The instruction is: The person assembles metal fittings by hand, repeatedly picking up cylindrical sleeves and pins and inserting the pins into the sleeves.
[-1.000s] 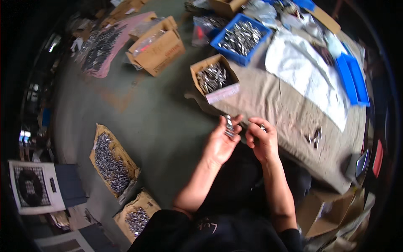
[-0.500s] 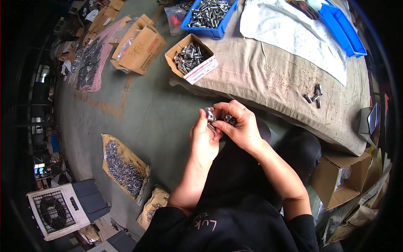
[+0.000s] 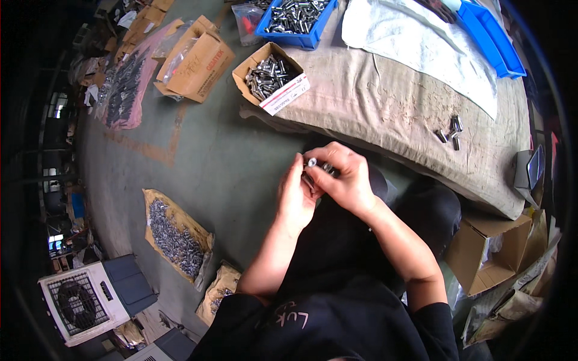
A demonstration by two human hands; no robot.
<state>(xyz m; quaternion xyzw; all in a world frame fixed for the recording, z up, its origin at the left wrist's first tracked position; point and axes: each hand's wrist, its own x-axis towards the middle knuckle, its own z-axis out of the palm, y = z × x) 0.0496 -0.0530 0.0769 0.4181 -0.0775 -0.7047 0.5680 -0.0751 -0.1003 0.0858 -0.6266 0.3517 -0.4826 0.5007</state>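
Above my lap, my left hand [image 3: 296,195] and my right hand [image 3: 348,180] meet with their fingertips together. Between them sits a small shiny metal cylindrical part [image 3: 311,162], its round end facing up. My left fingers are closed around this part from the left, and my right thumb and forefinger press at it. More small metal pieces [image 3: 327,169] are tucked inside my curled right fingers, mostly hidden. Several similar metal cylinders [image 3: 456,124] lie on the cloth-covered table [image 3: 385,102] to the right. An open cardboard box [image 3: 283,98] on the table corner holds many like them.
Behind the box stands a blue bin [image 3: 308,41] full of metal parts. Another blue tray [image 3: 494,42] sits far right on white sheeting [image 3: 415,54]. On the floor at left lie a brown sheet heaped with small parts [image 3: 174,237] and a fan unit [image 3: 78,301]. Cardboard boxes [image 3: 195,66] stand beyond.
The metal part between my fingertips has turned, its round end now upward, and it sits nearer my right fingers. My fingers have drawn closer together. The view has shifted slightly.
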